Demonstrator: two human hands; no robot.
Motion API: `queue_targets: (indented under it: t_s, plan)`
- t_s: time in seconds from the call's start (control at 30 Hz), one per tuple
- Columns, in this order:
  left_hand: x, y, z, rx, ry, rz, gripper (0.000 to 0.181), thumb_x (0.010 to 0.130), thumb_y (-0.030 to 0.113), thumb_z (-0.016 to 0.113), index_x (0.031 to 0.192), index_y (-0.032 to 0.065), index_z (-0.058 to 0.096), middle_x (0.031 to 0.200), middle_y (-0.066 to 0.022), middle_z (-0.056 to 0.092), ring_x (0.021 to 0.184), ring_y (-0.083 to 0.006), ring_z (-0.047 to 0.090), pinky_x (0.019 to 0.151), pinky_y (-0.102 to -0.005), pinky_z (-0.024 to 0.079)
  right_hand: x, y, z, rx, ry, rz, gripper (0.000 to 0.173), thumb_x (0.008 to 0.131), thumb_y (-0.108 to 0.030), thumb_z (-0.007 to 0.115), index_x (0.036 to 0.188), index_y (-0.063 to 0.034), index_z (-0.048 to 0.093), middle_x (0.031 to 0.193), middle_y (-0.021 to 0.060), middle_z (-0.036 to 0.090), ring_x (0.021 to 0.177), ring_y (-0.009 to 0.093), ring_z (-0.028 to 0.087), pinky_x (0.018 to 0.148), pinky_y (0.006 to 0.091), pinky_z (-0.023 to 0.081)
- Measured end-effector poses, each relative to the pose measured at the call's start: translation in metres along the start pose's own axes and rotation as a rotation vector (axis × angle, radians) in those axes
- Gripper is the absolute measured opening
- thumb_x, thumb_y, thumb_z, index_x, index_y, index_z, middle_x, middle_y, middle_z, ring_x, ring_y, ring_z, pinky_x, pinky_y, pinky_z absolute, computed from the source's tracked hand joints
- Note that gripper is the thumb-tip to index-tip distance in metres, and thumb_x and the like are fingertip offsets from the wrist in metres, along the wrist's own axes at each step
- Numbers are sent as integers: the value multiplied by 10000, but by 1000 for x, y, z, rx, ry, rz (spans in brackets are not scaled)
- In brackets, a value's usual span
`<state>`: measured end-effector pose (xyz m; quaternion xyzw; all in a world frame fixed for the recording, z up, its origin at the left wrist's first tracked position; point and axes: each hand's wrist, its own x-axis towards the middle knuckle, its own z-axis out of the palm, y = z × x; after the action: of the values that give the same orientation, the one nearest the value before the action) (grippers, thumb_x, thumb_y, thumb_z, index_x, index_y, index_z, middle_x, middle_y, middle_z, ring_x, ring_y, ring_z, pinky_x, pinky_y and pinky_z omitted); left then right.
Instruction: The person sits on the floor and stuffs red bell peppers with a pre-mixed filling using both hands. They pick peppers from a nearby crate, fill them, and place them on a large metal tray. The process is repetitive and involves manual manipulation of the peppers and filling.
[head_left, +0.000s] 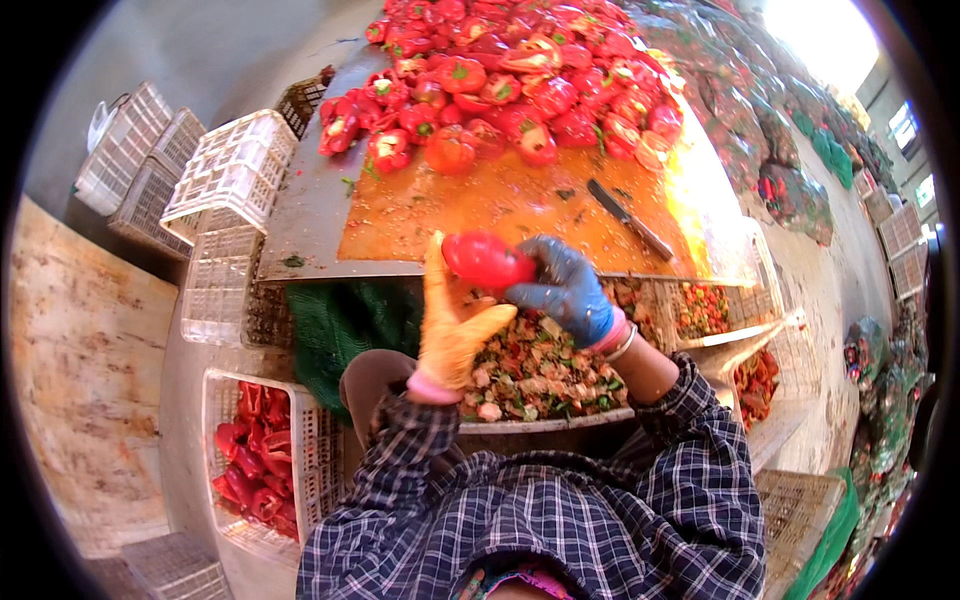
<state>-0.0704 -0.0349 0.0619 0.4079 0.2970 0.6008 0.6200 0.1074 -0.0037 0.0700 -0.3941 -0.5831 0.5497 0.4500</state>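
A red bell pepper (487, 259) is between my two gloved hands, just over the table's near edge. My right hand (564, 289), in a blue glove, grips the pepper's right end. My left hand (454, 322), in a yellow-orange glove, has thumb and fingers spread, with the fingertips beside the pepper's left end; whether they touch it is unclear. A knife (630, 220) with a dark blade and brown handle lies on the wet orange board (465, 217). Beyond it a large pile of red peppers (517, 90) covers the far part of the table, some cut open.
Below my hands is a container of pepper cores and scraps (540, 375). A white plastic crate (294, 450) at lower left holds red pepper pieces (255, 457). Stacked crates (232, 165) stand left of the metal table (300, 225). Filled mesh bags (795, 202) lie at the right.
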Motion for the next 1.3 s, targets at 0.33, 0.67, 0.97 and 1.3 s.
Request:
queue_targets:
  t_s: [0.33,0.67,0.97,1.3]
  plan:
    - [-41,-98,16,168,-247,-228,1230,625,-103,855,1582,207,148,1474,-95,398,1287,-237,472,1038,-398,466,-80,53,-24,45,47,376,193,869,-167,695,1019,-55,646,763,-16,616,735,102,560,704,278,455]
    - [-44,-104,-3,-632,-243,-550,781,841,314,654,1493,44,318,1418,-227,469,1295,-435,492,1025,-590,470,-100,19,-49,-268,-22,91,462,841,-450,741,1117,-83,693,988,86,704,813,209,675,724,346,534]
    - [-51,-122,-1,-526,-59,-636,631,938,229,593,1492,49,349,1332,-216,535,1163,-326,568,1002,-423,491,-101,56,-4,-587,-69,176,705,668,-443,864,1218,-76,621,1055,176,691,959,363,676,815,404,537]
    - [-50,-116,-15,-848,-360,-696,779,797,123,588,1521,65,306,1183,-218,579,1040,-331,608,942,-438,520,-104,70,-11,51,-272,385,476,766,-144,839,1187,-26,651,1009,56,709,959,94,606,861,315,506]
